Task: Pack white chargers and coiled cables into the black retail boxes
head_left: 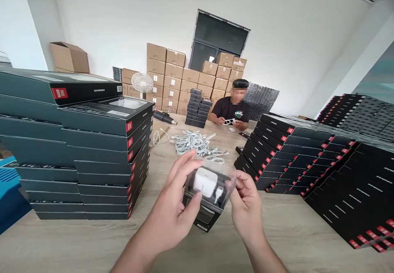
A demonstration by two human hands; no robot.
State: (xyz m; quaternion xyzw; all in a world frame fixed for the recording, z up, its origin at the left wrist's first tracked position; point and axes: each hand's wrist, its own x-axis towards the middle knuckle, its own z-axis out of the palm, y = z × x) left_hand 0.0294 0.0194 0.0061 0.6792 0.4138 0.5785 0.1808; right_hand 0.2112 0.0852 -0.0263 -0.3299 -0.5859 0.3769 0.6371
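Note:
Between my two hands, above the wooden table [172, 240], is a small black package [207, 217] with a clear plastic front. Behind the plastic show a white charger block [205, 182] and a white cable plug [218, 193]. My left hand [181, 203] wraps the package's left side, its thumb across the front and its fingers at the top edge. On the right side, my right hand [247, 203] pinches the clear plastic edge between thumb and curled fingers. Beyond the package lies a tangled heap of white cables [193, 141].
Tall stacks of black boxes stand at left [101, 166] and right [277, 154]. Across the table a co-worker [234, 104] handles a white cable. A heat gun [166, 118] lies near a small box stack [197, 108]. Cartons [172, 69] and a fan [142, 82] are behind.

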